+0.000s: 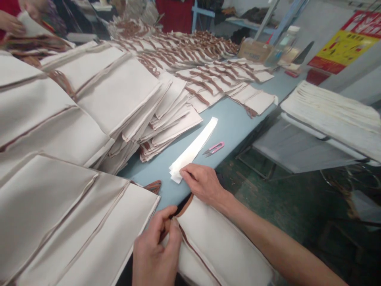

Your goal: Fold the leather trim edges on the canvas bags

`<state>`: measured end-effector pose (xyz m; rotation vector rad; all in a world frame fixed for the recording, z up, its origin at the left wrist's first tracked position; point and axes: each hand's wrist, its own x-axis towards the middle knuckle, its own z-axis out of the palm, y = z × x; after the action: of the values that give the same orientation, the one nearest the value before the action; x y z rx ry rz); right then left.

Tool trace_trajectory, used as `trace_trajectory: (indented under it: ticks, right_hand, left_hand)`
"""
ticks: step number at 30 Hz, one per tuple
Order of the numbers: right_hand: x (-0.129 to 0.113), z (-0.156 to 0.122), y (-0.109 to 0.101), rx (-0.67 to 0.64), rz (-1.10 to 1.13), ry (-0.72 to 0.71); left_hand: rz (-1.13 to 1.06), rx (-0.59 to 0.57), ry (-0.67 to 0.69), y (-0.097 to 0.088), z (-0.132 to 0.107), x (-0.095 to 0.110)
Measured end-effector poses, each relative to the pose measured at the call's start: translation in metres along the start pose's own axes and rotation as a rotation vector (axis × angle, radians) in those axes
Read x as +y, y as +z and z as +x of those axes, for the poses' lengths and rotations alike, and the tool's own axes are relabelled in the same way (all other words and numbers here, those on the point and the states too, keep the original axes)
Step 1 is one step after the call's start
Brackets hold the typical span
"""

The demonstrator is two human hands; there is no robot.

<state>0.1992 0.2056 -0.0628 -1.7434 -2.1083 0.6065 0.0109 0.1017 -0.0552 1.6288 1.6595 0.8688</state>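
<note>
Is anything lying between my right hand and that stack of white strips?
Nothing visible. The right hand touches the near end of the white strips; the pink snips lie beside them, apart.

A long blue desk (235, 123) carries the work. A white strip (195, 149) of stacked paper pieces lies slantwise on its bare part. Just right of the strip lie pink snips (214, 148). Left of the strip, stacks of bags (119, 91) in cream cloth with brown trim cover the surface, and more rows (214, 75) run far beyond it to a cardboard box (253, 51). Near the strip's lower end lies a brown strap (153, 186), and 1 cloth bag (214, 242) overlaps the desk's edge.
</note>
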Motion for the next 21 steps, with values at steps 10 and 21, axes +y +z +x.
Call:
trace_trajectory:
  ticks: [10, 21]
  right_hand:
    - [0.003, 0.011, -0.010, -0.045, 0.157, 0.088]
    - [0.006, 0.015, -0.021, -0.087, 0.252, 0.069]
  left_hand:
    - [0.313, -0.110, 0.051, 0.017, 0.050, 0.019]
    - [0.552, -0.206, -0.038, 0.026, 0.068, 0.039]
